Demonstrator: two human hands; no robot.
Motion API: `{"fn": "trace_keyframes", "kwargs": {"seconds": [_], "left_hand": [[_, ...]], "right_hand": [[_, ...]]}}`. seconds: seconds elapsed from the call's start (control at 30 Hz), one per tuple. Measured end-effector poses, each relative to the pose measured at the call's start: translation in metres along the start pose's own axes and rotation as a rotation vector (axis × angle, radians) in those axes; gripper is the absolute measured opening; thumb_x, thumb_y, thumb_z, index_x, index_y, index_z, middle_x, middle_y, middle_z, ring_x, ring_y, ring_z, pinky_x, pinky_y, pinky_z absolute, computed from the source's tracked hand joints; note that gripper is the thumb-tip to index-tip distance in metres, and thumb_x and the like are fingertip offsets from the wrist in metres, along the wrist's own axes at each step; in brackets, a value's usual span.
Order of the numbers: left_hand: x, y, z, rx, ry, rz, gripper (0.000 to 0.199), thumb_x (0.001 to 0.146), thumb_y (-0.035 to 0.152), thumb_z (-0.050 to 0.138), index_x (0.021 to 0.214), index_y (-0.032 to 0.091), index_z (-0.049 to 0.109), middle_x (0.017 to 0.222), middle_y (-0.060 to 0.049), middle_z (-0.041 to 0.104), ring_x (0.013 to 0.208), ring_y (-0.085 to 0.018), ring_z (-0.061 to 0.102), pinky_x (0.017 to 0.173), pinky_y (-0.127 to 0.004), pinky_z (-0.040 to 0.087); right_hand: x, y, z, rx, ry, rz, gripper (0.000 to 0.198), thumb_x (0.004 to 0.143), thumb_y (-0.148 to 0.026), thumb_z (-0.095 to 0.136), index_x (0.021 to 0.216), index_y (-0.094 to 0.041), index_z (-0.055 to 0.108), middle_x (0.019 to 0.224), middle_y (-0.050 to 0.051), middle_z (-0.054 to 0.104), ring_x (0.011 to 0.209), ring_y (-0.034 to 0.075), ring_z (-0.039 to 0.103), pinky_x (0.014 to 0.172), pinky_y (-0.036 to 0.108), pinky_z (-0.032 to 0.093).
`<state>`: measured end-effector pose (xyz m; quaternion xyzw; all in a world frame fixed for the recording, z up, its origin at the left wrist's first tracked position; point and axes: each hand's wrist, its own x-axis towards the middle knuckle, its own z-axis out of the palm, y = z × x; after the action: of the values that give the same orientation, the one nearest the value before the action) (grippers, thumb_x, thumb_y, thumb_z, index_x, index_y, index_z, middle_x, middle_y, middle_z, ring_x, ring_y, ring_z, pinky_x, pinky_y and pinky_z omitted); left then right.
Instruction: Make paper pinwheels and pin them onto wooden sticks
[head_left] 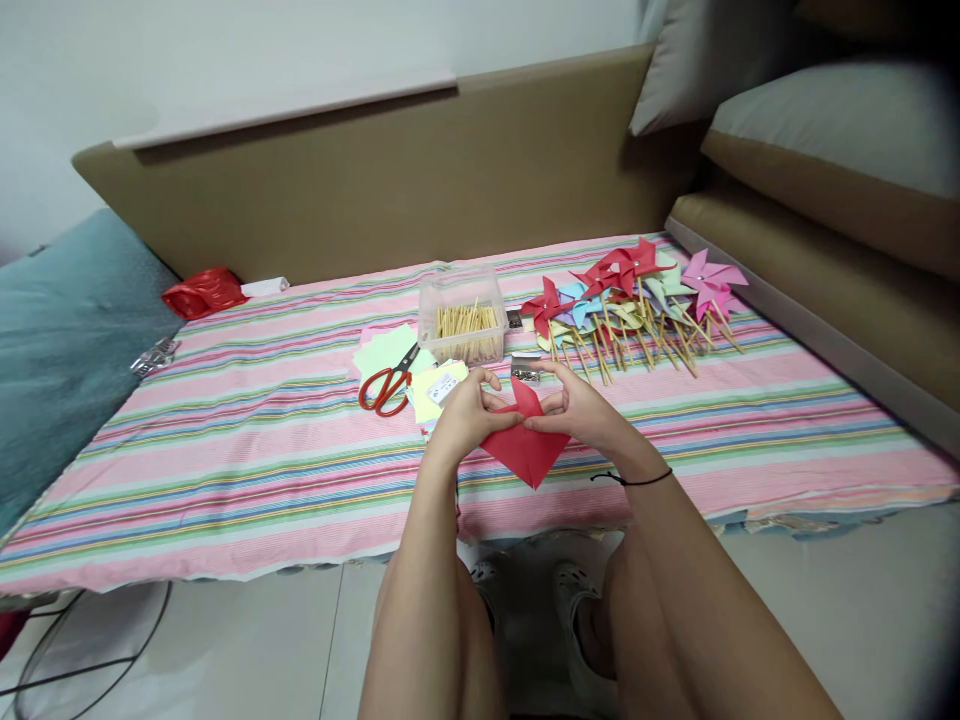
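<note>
A red sheet of paper (531,455) with cut flaps is held up between both hands, its lower corner pointing toward me. My left hand (476,410) pinches its left side with thumb and fingers. On the other side, my right hand (574,408) grips it the same way, the thumbs almost meeting in the middle. Just beyond lies a small clear packet (525,369) of tiny metal pieces. Left of my hands are red-handled scissors (388,388), yellow paper (430,402) with a label on it, and pale green paper sheets (382,350).
A clear plastic box (461,300) of wooden sticks stands behind the papers. Many finished paper pinwheels (622,290) lie at the right. A striped cloth (247,440) covers the seat. Far left are a red plastic bag (204,294) and a blue cushion (75,340).
</note>
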<state>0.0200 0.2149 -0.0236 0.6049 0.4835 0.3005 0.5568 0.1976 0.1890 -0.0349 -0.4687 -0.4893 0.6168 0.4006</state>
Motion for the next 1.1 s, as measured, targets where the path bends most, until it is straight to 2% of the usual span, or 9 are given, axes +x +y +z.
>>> {"fn": "trace_keyframes", "kwargs": {"seconds": [0.3, 0.63, 0.87, 0.93, 1.1], "left_hand": [[-0.001, 0.000, -0.002, -0.005, 0.003, 0.012, 0.046, 0.060, 0.026, 0.077, 0.086, 0.023, 0.039, 0.060, 0.002, 0.068, 0.054, -0.017, 0.064, 0.049, -0.021, 0.041], [-0.002, 0.003, -0.001, -0.008, 0.004, -0.007, 0.046, 0.060, 0.026, 0.078, 0.085, 0.022, 0.040, 0.062, 0.002, 0.069, 0.056, -0.018, 0.065, 0.050, -0.021, 0.041], [-0.004, 0.007, -0.001, -0.093, -0.013, -0.010, 0.050, 0.058, 0.031, 0.081, 0.087, 0.022, 0.042, 0.064, 0.001, 0.069, 0.057, -0.017, 0.065, 0.051, -0.022, 0.042], [-0.004, 0.009, 0.000, -0.185, 0.021, -0.008, 0.052, 0.056, 0.033, 0.082, 0.089, 0.022, 0.043, 0.067, 0.000, 0.070, 0.059, -0.016, 0.065, 0.054, -0.024, 0.045], [-0.001, 0.013, 0.003, -0.412, 0.231, 0.008, 0.054, 0.055, 0.034, 0.083, 0.091, 0.021, 0.046, 0.072, 0.001, 0.069, 0.060, -0.013, 0.064, 0.060, -0.024, 0.047]], "right_hand": [[-0.001, -0.001, 0.001, 0.022, 0.023, 0.007, 0.077, 0.062, -0.020, 0.077, 0.127, -0.025, 0.037, 0.065, -0.002, 0.072, 0.066, 0.026, 0.072, 0.060, 0.037, 0.054], [-0.003, -0.005, 0.002, 0.031, 0.018, 0.003, 0.074, 0.061, -0.016, 0.074, 0.125, -0.024, 0.038, 0.066, -0.002, 0.072, 0.064, 0.024, 0.071, 0.056, 0.032, 0.052], [-0.003, -0.005, 0.003, 0.064, 0.044, 0.007, 0.072, 0.058, -0.018, 0.076, 0.119, -0.025, 0.039, 0.063, -0.002, 0.071, 0.062, 0.025, 0.071, 0.057, 0.034, 0.054], [-0.001, -0.004, 0.002, 0.081, 0.087, -0.007, 0.072, 0.057, -0.020, 0.078, 0.118, -0.025, 0.040, 0.062, -0.002, 0.071, 0.061, 0.025, 0.071, 0.058, 0.035, 0.054], [0.003, -0.004, -0.001, 0.207, 0.301, -0.087, 0.079, 0.053, -0.029, 0.083, 0.119, -0.025, 0.040, 0.069, 0.001, 0.073, 0.065, 0.026, 0.072, 0.063, 0.040, 0.057]]}}
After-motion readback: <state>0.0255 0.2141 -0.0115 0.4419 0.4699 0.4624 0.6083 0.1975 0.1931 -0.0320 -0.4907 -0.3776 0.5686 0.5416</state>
